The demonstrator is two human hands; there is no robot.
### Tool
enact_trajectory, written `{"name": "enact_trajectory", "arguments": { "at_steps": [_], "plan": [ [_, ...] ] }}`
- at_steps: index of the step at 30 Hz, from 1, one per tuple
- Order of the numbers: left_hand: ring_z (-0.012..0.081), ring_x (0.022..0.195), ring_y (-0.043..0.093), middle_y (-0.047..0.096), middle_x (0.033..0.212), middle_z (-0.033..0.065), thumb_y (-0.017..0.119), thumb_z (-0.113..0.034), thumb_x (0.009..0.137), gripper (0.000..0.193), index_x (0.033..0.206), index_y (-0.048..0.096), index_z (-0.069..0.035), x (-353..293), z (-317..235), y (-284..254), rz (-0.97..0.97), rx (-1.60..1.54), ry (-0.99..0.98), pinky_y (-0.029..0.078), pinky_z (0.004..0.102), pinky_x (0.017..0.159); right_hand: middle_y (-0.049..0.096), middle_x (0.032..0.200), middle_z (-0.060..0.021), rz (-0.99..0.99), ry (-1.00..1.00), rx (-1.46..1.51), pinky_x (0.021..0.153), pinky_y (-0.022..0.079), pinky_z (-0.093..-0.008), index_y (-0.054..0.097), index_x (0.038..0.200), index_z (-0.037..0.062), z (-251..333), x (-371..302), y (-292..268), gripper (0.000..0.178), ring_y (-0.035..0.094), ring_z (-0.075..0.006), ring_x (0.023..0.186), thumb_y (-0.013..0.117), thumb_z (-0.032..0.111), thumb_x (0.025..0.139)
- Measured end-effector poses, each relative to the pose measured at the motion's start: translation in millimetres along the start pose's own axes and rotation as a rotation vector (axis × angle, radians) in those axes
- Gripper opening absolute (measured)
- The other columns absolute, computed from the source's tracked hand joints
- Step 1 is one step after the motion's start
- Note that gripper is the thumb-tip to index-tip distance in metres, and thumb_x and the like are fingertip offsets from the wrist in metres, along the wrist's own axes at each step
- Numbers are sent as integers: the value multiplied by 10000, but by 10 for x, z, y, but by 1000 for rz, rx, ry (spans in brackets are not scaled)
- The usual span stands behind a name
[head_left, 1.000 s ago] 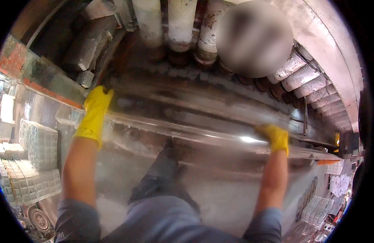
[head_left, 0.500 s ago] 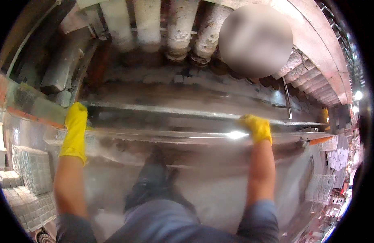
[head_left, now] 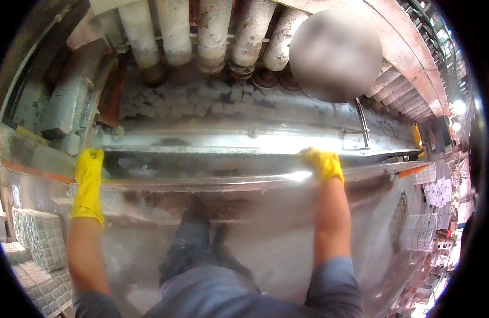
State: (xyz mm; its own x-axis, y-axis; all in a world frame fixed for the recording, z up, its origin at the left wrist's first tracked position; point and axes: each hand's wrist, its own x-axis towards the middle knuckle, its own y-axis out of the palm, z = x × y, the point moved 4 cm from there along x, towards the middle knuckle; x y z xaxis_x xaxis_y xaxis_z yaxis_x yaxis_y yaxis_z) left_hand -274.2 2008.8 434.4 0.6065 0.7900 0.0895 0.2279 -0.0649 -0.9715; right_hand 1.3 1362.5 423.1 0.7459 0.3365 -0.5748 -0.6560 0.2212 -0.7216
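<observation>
A long shiny metal panel spans the trough in front of me from left to right. At its left end my left hand, in a yellow rubber glove, is closed around the near edge. My right hand, gloved the same way and a little blurred, grips that edge farther right. Between the panel and the trough's metal front rim runs a dark gap. Behind the panel lie many flat pale pieces in the trough, partly under a greyish haze or water.
A row of thick whitish rollers hangs over the far side. A thin metal rod stands near the panel's right end. White plastic crates are stacked at lower left, with another crate on the right. A round blur covers part of the far side.
The panel has turned so that its broad bright face shows, where mostly a narrow edge showed before. Both hands sit slightly farther left in view. The pale pieces behind have become clearer.
</observation>
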Motion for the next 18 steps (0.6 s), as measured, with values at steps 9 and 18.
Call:
{"name": "enact_trajectory", "arguments": {
  "at_steps": [9, 18],
  "plan": [
    [369, 969, 705, 755, 994, 159, 687, -470, 874, 415, 993, 736, -76, 119, 101, 93, 34, 13, -17, 529, 469, 824, 791, 989, -25, -37, 18, -24, 739, 563, -413, 761, 1084, 116, 124, -68, -94, 389, 695, -231, 905, 616, 464, 987],
    [330, 882, 736, 770, 931, 150, 733, -405, 881, 386, 989, 735, -34, 86, -152, 72, -3, 0, 21, 543, 425, 779, 782, 1001, -105, -49, -38, 10, 821, 572, -413, 750, 1093, 30, -266, 150, -12, 379, 719, -256, 968, 723, 377, 945]
  ]
}}
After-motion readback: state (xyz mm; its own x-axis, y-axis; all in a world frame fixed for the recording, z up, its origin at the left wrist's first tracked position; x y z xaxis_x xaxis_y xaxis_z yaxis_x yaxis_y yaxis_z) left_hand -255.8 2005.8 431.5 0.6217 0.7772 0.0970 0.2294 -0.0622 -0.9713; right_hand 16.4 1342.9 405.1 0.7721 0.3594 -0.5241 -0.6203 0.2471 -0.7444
